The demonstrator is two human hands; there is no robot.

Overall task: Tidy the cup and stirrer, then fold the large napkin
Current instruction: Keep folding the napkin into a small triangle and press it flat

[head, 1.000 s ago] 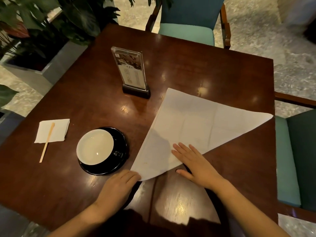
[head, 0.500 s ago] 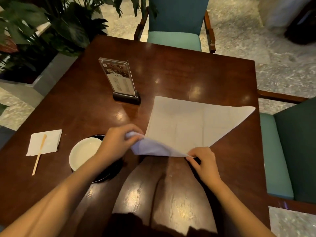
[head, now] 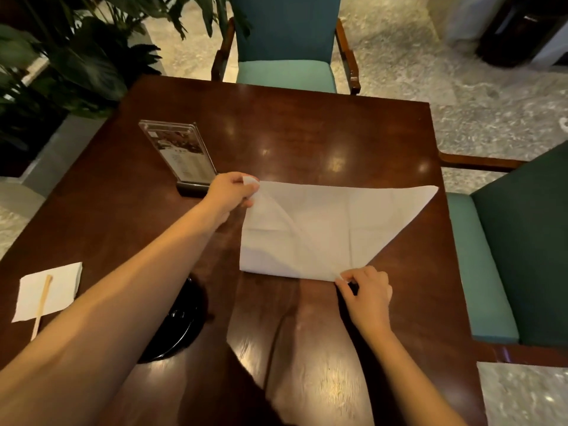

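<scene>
On the dark table (head: 307, 133), the large napkin (head: 332, 229) was spread, partly folded, between both hands. Its far corner was pinched by the left hand (head: 229, 192), its near corner by the right hand (head: 367, 295). Beneath the left forearm a black saucer (head: 175, 330) was half hidden; farther left, a small napkin (head: 61, 287) was topped by the stirrer (head: 41, 302).

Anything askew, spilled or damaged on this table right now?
Nothing spilled or damaged. The large napkin is mid-fold: its left flap, pinched by the left hand, lies rumpled, while the right hand pinches the near edge. The stirrer overhangs the small napkin. The left forearm hides the cup.
</scene>
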